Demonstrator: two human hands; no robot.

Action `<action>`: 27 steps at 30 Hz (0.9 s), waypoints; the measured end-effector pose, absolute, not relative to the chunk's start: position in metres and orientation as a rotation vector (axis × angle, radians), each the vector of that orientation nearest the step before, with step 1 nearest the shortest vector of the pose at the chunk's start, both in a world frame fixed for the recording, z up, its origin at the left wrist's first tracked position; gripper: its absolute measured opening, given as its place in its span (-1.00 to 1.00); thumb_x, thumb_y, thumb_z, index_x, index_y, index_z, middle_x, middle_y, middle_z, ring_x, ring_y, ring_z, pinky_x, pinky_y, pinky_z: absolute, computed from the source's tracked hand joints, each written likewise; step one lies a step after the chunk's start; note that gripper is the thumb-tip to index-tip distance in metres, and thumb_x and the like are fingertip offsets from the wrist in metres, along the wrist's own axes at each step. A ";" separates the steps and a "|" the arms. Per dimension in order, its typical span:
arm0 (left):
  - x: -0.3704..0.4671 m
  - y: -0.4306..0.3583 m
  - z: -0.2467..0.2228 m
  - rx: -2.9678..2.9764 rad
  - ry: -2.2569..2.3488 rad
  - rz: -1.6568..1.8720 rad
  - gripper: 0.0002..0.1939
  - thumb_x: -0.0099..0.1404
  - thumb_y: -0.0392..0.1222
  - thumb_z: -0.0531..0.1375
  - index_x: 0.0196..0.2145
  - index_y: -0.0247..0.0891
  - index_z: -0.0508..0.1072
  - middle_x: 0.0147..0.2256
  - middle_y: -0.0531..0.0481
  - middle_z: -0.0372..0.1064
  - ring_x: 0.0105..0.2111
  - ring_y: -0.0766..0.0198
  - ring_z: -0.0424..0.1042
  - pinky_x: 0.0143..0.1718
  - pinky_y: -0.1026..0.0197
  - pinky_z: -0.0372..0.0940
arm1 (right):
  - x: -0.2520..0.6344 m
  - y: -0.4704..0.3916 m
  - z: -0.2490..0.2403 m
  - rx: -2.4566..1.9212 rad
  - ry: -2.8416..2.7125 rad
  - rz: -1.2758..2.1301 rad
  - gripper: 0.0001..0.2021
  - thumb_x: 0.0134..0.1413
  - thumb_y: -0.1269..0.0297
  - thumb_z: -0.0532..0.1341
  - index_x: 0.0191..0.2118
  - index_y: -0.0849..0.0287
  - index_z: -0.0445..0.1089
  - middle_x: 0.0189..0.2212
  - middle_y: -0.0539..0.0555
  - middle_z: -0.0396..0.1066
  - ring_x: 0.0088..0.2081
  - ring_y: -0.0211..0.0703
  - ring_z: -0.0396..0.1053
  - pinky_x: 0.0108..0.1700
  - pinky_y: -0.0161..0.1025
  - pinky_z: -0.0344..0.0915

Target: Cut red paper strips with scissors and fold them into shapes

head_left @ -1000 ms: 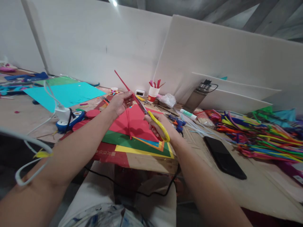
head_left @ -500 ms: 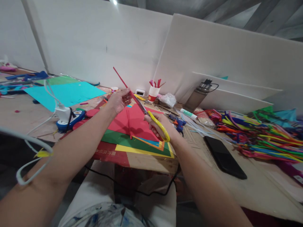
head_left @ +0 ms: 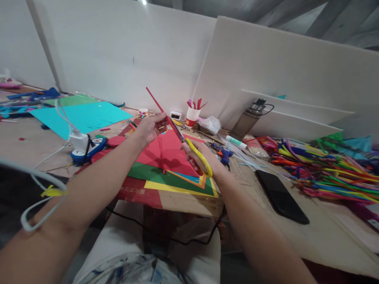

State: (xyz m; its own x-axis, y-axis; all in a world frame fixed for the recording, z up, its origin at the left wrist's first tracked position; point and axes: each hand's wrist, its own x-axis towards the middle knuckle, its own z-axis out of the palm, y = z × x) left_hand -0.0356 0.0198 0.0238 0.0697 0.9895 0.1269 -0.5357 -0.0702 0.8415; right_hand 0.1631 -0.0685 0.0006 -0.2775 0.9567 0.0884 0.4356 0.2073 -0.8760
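My left hand (head_left: 153, 127) pinches a thin red paper strip (head_left: 154, 99), raised above the table and slanting up to the left. Yellow-handled scissors (head_left: 197, 154) are gripped in my right hand (head_left: 195, 156), their blades pointing up and left along the strip's lower end. Whether the blades touch the paper I cannot make out. Beneath both hands lies a sheet of red paper (head_left: 177, 154), with narrow red strips (head_left: 162, 157) on it. Green paper (head_left: 139, 170) and yellow paper (head_left: 177, 190) stick out from under the red sheet.
A black phone (head_left: 281, 197) and a heap of colourful pipe cleaners (head_left: 334, 169) lie to the right. Behind stand a paper cup (head_left: 192, 116) and a bottle (head_left: 248, 120), near a blue glue gun (head_left: 224, 153). At left are a power strip (head_left: 85, 152) and cyan paper (head_left: 85, 118).
My left hand and the red strip have shifted slightly to the right and down. The scissors stay in my right hand, almost in the same place.
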 end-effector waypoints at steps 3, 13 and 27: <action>-0.036 0.021 0.023 0.908 0.652 1.417 -0.93 0.16 -0.32 0.30 -0.46 -0.31 0.46 -0.48 0.01 0.48 -0.50 0.37 0.47 -0.42 0.30 0.36 | 0.163 -0.070 0.001 -1.276 -1.808 1.027 -0.49 0.13 -0.27 0.08 -0.21 0.15 0.29 -0.56 -0.10 0.20 -0.70 -0.42 0.12 -0.75 -0.45 0.09; -0.036 0.021 0.024 0.898 0.660 1.420 -0.91 0.17 -0.32 0.31 -0.46 -0.31 0.45 -0.48 0.01 0.48 -0.50 0.37 0.47 -0.40 0.30 0.37 | 0.162 -0.072 0.004 -1.285 -1.802 1.030 -0.50 0.12 -0.26 0.09 -0.22 0.15 0.28 -0.57 -0.11 0.19 -0.72 -0.42 0.10 -0.76 -0.44 0.08; -0.033 0.020 0.021 0.882 0.655 1.433 -0.90 0.12 -0.31 0.34 -0.46 -0.29 0.46 -0.48 0.02 0.48 -0.49 0.38 0.46 -0.39 0.30 0.36 | 0.161 -0.069 0.003 -1.290 -1.858 0.992 -0.52 0.15 -0.25 0.06 -0.26 0.13 0.25 -0.58 -0.11 0.19 -0.74 -0.42 0.12 -0.77 -0.44 0.09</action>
State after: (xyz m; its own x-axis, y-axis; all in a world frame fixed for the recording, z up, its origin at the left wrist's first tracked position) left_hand -0.0334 0.0203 0.0211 0.0613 0.9902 0.1257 -0.5535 -0.0710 0.8298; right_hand 0.1614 -0.0692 0.0031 -0.2968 0.9503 0.0941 0.4505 0.2262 -0.8637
